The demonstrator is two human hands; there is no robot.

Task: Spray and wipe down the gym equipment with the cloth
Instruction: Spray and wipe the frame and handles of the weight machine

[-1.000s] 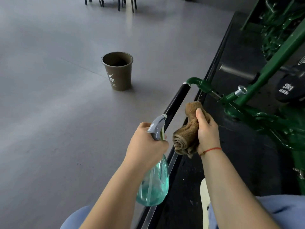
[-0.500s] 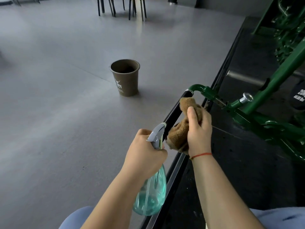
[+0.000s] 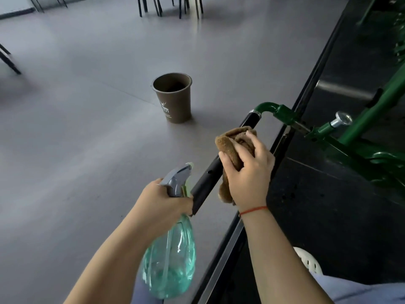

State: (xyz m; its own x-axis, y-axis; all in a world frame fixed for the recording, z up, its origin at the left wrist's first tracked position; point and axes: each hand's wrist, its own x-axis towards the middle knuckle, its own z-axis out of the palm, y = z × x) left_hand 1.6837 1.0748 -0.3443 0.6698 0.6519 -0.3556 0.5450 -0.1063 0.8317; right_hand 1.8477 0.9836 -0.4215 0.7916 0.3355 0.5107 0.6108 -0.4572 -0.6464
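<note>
The right hand (image 3: 247, 172) holds a brown cloth (image 3: 232, 145) against the black handle (image 3: 206, 184) of a green machine (image 3: 350, 139). Its fingers (image 3: 230, 160) are curled over the bunched cloth and clamp it round the bar about midway along the grip. A loose end of cloth hangs below the palm. A red string (image 3: 254, 209) circles that wrist. The handle slants up to the right, from beside the left hand to a chrome ring, where a green tube bends away to the frame. A silver knob (image 3: 340, 120) sticks out of the frame just beyond the bend. The left hand (image 3: 162, 202) grips the neck of a spray bottle (image 3: 171, 262) under its grey trigger head (image 3: 177, 178). Its fingers are wrapped round the far side, so whether one lies on the trigger I cannot tell. The nozzle points up and right, towards the handle, and the lower end of the grip touches or overlaps the knuckles in this view. The teal body of the bottle hangs below the fist, part full of liquid. On the grey floor (image 3: 76, 132) a brown cup (image 3: 174, 99) stands upright, well apart from both hands and near the edge of the black mat (image 3: 317, 216) that carries the machine. Chair legs (image 3: 151, 5) show along the floor's far edge, and a white perforated object (image 3: 309, 262) peeks out by the right forearm.
</note>
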